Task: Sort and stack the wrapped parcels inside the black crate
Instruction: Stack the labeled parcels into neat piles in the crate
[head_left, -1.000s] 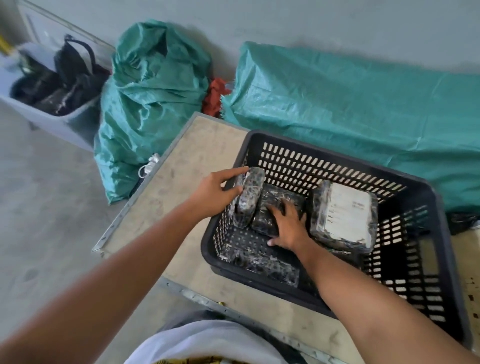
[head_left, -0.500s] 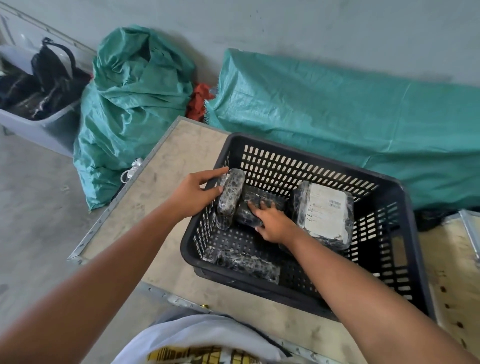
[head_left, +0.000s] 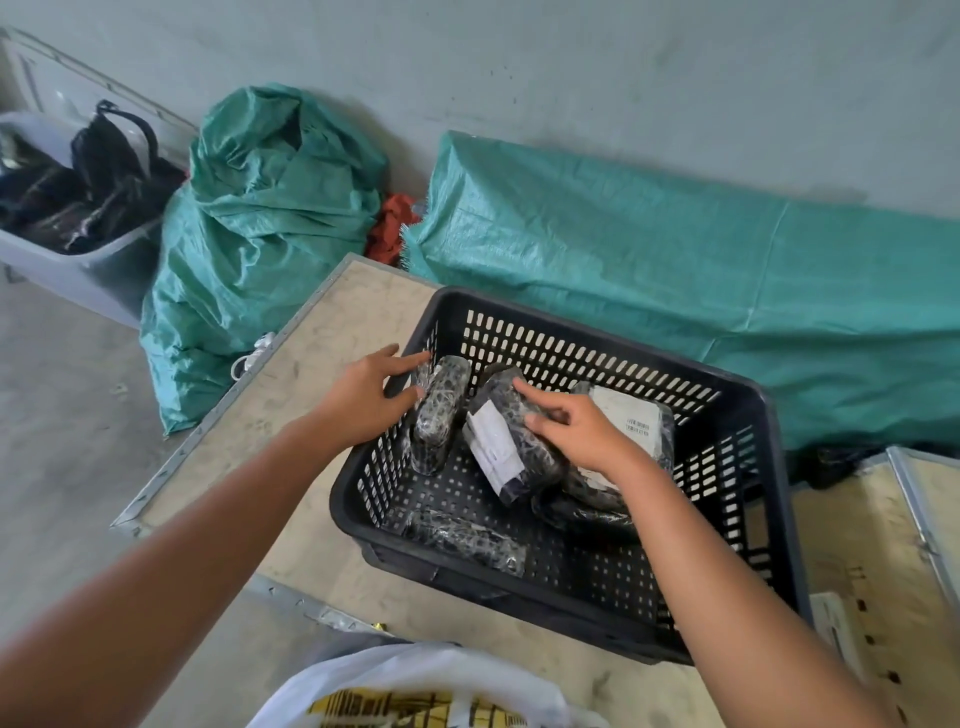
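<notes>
A black slotted crate (head_left: 769, 467) sits on a wooden board. Inside it, a narrow wrapped parcel (head_left: 439, 410) stands on edge against the left wall, with my left hand (head_left: 366, 400) over the crate rim and its fingertips touching that parcel. My right hand (head_left: 576, 428) grips a dark wrapped parcel with a white label (head_left: 501, 447), tilted up on its edge in the middle. A larger parcel with a white label (head_left: 631, 418) lies behind my right hand, partly hidden. Another small parcel (head_left: 462, 535) lies at the crate's near left floor.
The wooden board (head_left: 322, 353) with metal edging carries the crate. Green woven sacks (head_left: 260, 218) and a green tarp bundle (head_left: 675, 270) line the wall behind. A grey tub (head_left: 78, 270) with dark bags stands far left. A white plastic bag (head_left: 415, 691) sits below.
My right hand has lifted the middle parcel from lying flat to tilted on edge, showing its white label. My left hand's grip on the narrow parcel has loosened to a fingertip touch.
</notes>
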